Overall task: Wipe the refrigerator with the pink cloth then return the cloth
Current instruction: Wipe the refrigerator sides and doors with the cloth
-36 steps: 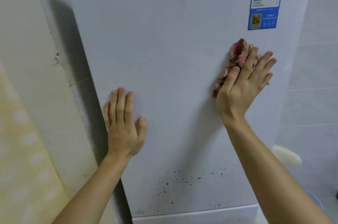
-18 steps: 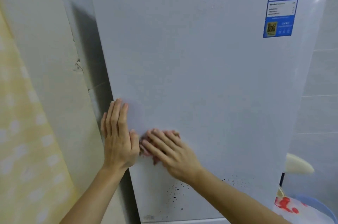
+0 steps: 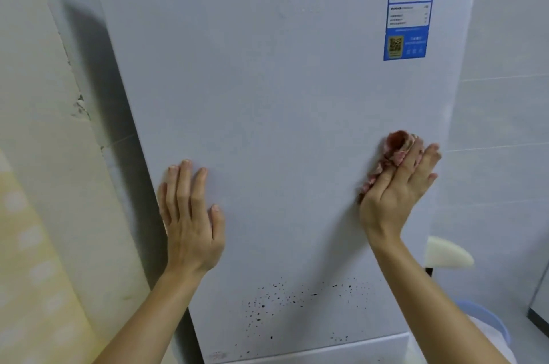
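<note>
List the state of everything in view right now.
Fridge: door shut, black specks low on it.
Left hand: flat on the door, fingers straight.
Right hand: fingers straight, pressing toward the door.
Cloth: bunched, pinned to the door under that hand.
Label: stuck on, upper right.

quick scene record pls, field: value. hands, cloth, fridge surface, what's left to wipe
left hand: flat on the refrigerator door, fingers straight, holds nothing
right hand: straight fingers press the pink cloth against the door near its right edge
cloth: bunched between the right hand and the door
door: pale, blue label at upper right
dirt: black specks low on the door, below both hands; cloth not on them
task state: wiping under way, cloth not yet returned
</note>
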Demonstrator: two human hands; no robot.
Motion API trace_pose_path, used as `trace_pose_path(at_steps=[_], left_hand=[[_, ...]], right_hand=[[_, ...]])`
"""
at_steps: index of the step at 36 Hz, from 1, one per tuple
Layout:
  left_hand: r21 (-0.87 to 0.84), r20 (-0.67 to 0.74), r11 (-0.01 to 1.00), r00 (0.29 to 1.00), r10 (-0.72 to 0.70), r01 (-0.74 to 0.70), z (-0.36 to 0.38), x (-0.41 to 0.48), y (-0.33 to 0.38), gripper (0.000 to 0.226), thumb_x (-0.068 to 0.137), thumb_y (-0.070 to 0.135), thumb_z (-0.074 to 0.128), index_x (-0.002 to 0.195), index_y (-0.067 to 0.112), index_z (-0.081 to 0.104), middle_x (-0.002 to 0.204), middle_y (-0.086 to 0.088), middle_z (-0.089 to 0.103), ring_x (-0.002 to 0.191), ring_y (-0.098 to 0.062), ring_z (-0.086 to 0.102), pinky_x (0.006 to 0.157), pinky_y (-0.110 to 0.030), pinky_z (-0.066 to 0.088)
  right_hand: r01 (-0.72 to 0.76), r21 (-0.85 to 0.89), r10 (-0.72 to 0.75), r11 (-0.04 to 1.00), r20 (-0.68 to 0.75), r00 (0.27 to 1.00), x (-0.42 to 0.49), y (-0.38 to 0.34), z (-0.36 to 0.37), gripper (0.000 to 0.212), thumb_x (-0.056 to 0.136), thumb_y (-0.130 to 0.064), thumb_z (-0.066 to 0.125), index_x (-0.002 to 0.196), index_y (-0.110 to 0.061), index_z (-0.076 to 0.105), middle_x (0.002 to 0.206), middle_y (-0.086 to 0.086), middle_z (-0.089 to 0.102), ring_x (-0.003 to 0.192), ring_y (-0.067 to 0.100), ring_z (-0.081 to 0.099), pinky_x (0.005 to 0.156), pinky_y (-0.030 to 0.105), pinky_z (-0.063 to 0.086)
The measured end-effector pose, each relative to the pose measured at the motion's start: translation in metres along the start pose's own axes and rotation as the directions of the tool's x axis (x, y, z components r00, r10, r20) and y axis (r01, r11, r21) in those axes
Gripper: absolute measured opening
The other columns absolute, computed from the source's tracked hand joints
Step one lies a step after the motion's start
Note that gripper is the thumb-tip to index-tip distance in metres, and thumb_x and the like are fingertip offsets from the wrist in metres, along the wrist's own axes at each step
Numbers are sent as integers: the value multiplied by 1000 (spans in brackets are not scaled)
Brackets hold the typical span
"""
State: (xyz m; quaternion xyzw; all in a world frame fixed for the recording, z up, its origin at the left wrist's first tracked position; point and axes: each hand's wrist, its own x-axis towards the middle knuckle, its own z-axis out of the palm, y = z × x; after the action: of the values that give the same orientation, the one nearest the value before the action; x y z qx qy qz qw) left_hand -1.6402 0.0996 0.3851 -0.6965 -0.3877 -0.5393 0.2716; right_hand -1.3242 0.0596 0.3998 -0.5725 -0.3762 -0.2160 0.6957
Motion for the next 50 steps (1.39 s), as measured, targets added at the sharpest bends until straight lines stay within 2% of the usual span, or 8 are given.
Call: trace_pose_path(at_steps=[8, 14, 20, 22, 27, 34, 41, 50], left_hand=[[-52, 6, 998, 999, 35, -34, -10, -4, -11, 59, 99, 14, 40, 154, -6, 36, 165, -21, 30, 158, -36, 20, 127, -59, 21], [-46, 41, 998, 998, 43, -41, -14, -14, -12, 61, 98, 13, 42, 156, -3, 33, 167, -22, 27, 160, -34, 15, 128, -57, 17], [-29, 72, 998, 996, 53, -51, -7, -29, -3, 63, 95, 10, 44, 156, -2, 35, 168, -22, 25, 161, -35, 13, 129, -58, 14], [-19, 86, 998, 994, 65, -64, -3, -31, 1, 65, 94, 15, 48, 156, -2, 35, 168, -21, 23, 161, -33, 10, 129, -59, 12], [-11, 97, 995, 990, 102, -101, 9, -32, 18, 70, 93, 20, 53, 159, 3, 32, 170, -19, 19, 162, -30, 6, 130, -55, 7], [17, 105, 998, 993, 60, -62, 16, -35, 26, 69, 95, 19, 51, 160, 5, 31, 170, -21, 18, 162, -33, 4, 129, -59, 6], [40, 85, 996, 993, 81, -84, 9, -35, 17, 68, 95, 16, 53, 159, 6, 32, 169, -19, 21, 162, -32, 9, 129, -55, 7], [32, 93, 997, 993, 69, -73, -13, -42, -14, 71, 94, 12, 62, 157, 2, 30, 167, -28, 20, 160, -42, 11, 129, -57, 15]], right_hand=[[432, -33, -425, 901, 128, 896, -70, -55, 43, 52, 110, -15, 31, 162, -9, 34, 170, 19, 26, 162, 30, 12, 131, 50, 5], [811, 76, -766, 580, 389, 511, -144, -72, 59, 77, 94, -13, 67, 163, -20, 35, 171, 7, 26, 161, 25, 20, 132, 46, 13], [868, 66, -787, 492, 459, 412, -143, -59, 45, 79, 93, -6, 55, 166, -19, 27, 174, 6, 17, 162, 24, 14, 133, 43, 9], [856, 37, -772, 516, 453, 446, -134, -45, 36, 81, 92, -6, 57, 166, -20, 27, 174, 7, 16, 162, 24, 14, 133, 44, 7], [702, -89, -637, 707, 352, 686, -101, 22, 3, 79, 97, -5, 55, 167, -19, 20, 175, 6, 12, 162, 26, 14, 132, 47, 7], [243, -147, -197, 959, 272, 942, -45, 123, -51, 70, 104, -21, 34, 168, -18, 5, 172, 22, 15, 163, 20, -3, 131, 50, 2], [28, -73, -19, 997, 120, 993, -64, 84, -21, 60, 110, -24, 27, 165, -5, 14, 173, 23, 8, 162, 36, 1, 129, 54, -6], [373, -34, -354, 927, 242, 903, -140, -10, 34, 61, 112, -26, 33, 168, -21, 9, 176, 1, -3, 163, 23, -3, 131, 48, -5]])
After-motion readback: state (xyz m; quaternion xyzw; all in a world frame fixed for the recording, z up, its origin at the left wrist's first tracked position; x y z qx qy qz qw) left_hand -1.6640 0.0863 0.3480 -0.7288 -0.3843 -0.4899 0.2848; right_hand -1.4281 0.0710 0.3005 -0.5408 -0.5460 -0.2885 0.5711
